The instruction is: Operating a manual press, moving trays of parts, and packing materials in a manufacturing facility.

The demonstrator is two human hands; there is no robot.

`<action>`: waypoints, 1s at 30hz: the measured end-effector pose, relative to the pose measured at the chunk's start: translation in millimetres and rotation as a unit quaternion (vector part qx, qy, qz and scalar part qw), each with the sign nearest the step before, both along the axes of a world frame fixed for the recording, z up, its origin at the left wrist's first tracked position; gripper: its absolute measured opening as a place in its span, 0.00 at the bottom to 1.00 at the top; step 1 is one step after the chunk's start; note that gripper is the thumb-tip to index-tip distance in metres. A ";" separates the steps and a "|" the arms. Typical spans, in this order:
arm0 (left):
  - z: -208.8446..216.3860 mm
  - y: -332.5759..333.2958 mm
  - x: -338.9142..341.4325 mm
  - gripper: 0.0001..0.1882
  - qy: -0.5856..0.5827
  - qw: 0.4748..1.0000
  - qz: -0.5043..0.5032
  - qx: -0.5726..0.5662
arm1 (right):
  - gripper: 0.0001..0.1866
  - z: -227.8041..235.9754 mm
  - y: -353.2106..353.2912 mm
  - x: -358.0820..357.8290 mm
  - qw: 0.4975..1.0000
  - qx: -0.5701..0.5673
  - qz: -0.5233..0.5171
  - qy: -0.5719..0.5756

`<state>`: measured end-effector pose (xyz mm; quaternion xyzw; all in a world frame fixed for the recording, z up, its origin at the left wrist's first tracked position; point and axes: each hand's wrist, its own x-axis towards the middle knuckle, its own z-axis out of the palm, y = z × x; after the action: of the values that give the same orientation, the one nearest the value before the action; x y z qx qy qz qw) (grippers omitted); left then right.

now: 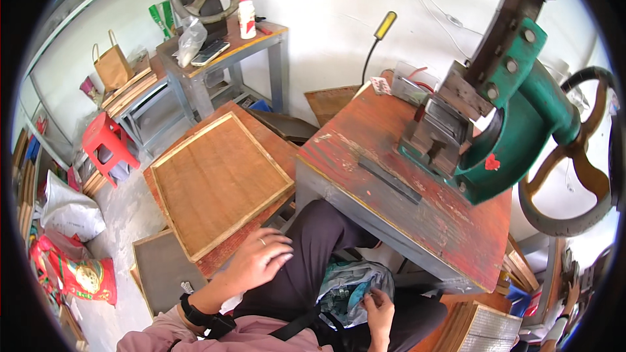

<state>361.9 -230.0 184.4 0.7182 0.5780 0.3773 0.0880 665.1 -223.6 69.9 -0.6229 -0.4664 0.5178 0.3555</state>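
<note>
My left hand (257, 262) hovers over my left thigh, near the corner of a shallow wooden tray, its fingers loosely bent and nothing in them. A clear plastic bag (386, 278) lies in my lap, holding teal and greenish pieces too jumbled to tell apart. At the bag's right side, my right hand (379, 311) has thumb and fingertips pinched together against a light blue part; what they hold is hidden. Ahead and to the right, a green hand press (521, 137) with a metal die block (445, 132) stands on a worn red bench (326, 150).
The wood-framed tray (222, 182) rests on a low table at the left. A dark board (163, 274) lies below it. A red stool (109, 146) and sacks (85, 274) stand farther left. The press handwheel (574, 156) juts out right. Another person's hand (574, 294) shows lower right.
</note>
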 end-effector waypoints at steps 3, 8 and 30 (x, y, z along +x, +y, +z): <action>-24.2 -2.0 -39.8 0.06 0.030 0.995 0.098 0.005 | 0.24 3.5 -2.3 2.6 0.965 0.022 0.114 -0.237; -106.5 -37.7 -127.8 0.17 0.111 0.912 0.387 -0.082 | 0.28 6.0 7.3 11.7 0.952 0.053 0.139 -0.267; -139.3 -83.3 -167.2 0.23 -0.584 0.666 0.463 -0.033 | 0.26 -9.0 15.8 -12.9 0.921 0.013 0.245 -0.301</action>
<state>194.7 -313.2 45.1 -0.0120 0.6786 0.6923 0.2451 652.2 -207.8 60.9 -0.6106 -0.6965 0.3707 0.0684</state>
